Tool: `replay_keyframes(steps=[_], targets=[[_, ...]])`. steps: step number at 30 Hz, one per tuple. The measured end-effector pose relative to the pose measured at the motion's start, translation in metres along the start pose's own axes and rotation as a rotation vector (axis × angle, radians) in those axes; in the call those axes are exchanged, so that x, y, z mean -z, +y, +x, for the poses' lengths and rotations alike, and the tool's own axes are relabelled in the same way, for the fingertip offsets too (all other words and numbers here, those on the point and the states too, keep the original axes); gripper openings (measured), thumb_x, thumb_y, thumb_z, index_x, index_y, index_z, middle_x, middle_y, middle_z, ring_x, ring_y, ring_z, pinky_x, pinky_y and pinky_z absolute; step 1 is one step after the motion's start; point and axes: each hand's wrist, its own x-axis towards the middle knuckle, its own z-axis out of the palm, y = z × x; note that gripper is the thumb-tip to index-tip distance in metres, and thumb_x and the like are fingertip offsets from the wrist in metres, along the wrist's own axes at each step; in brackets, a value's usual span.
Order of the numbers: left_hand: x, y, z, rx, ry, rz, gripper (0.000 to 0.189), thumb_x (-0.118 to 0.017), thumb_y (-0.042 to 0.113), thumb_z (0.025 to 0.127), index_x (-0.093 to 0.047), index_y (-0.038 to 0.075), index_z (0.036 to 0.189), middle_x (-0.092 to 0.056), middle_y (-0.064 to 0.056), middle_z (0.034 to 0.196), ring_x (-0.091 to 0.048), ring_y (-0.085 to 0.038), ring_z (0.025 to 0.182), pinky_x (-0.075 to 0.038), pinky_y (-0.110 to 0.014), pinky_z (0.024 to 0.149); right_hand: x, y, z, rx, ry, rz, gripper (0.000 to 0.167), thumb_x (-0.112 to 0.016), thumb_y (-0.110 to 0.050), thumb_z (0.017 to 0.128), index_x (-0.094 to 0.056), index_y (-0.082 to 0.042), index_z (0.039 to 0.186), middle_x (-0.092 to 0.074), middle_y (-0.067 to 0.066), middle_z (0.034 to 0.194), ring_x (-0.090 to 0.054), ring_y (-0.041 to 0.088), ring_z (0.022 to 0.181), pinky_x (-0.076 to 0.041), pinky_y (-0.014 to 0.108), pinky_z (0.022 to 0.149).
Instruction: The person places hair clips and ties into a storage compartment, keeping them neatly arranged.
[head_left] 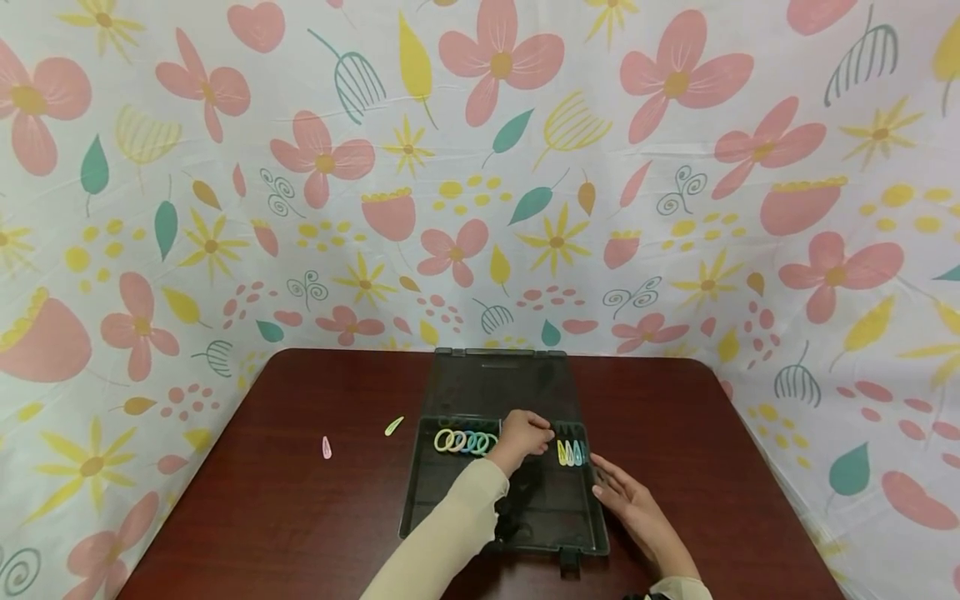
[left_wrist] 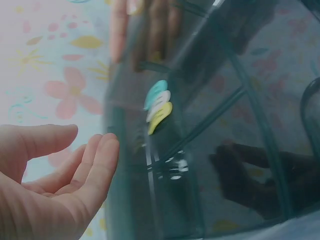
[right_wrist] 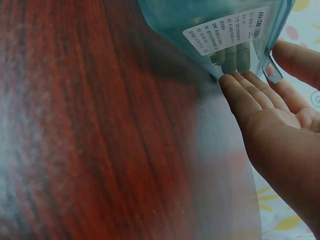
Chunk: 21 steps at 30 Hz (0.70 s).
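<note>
My left hand (head_left: 525,435) is over the black see-through box (head_left: 551,521), between the hair ties and the snap hair clips. In the left wrist view, thumb and fingers (left_wrist: 100,160) stand apart with nothing visible between them. Yellow (head_left: 562,452), white (head_left: 569,453) and blue (head_left: 577,452) clips lie side by side in the upper right compartment. Several pastel hair ties (head_left: 444,441) overlap in a row in the upper left. Against the box's right side rests my right hand (head_left: 633,504); its fingertips (right_wrist: 230,82) touch the wall, fairly straight.
A pink clip (head_left: 326,447) and a yellow-green clip (head_left: 393,426) lie on the dark red table (head_left: 300,525), left of the box. The box's lid (head_left: 502,379) is folded back behind it. Its latch (head_left: 570,562) sticks out in front. A floral cloth (head_left: 480,292) hangs behind.
</note>
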Motion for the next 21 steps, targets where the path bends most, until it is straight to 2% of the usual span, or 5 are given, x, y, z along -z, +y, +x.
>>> replay_keyframes(steps=[4,10,17,21], targets=[[0.019,0.005,-0.002,-0.012,-0.01,-0.061,0.019,-0.066,0.003,0.089,-0.067,-0.003,0.107,-0.067,-0.008,0.087,-0.067,-0.035,0.087,-0.058,-0.041,0.077,0.001,0.0,-0.001,-0.009,-0.011,0.009,0.06,-0.058,-0.019,0.097,-0.031,-0.011,0.151,-0.02,0.018,0.156,-0.021,0.036,0.142,-0.031,0.054,0.111],[0.059,0.011,-0.004,-0.045,0.051,-0.117,0.021,-0.065,0.001,0.089,-0.066,-0.004,0.11,-0.067,-0.011,0.09,-0.066,-0.034,0.09,-0.058,-0.041,0.08,0.002,-0.001,0.0,-0.019,-0.017,-0.001,0.061,-0.058,-0.022,0.097,-0.03,-0.013,0.151,-0.019,0.017,0.157,-0.02,0.035,0.143,-0.03,0.054,0.111],[0.111,-0.001,-0.003,-0.077,0.133,-0.167,0.025,-0.062,-0.001,0.091,-0.063,-0.008,0.115,-0.066,-0.02,0.1,-0.064,-0.039,0.099,-0.055,-0.043,0.087,0.003,-0.001,-0.001,-0.021,-0.021,0.002,0.061,-0.057,-0.021,0.098,-0.03,-0.012,0.151,-0.018,0.017,0.157,-0.019,0.034,0.143,-0.03,0.054,0.111],[0.139,-0.012,-0.003,-0.082,0.198,-0.184,0.024,-0.062,-0.001,0.092,-0.063,-0.008,0.114,-0.065,-0.019,0.1,-0.063,-0.038,0.1,-0.052,-0.047,0.091,0.002,-0.001,-0.001,-0.025,-0.022,-0.003,0.061,-0.058,-0.022,0.098,-0.03,-0.013,0.151,-0.018,0.016,0.157,-0.019,0.034,0.143,-0.031,0.053,0.111]])
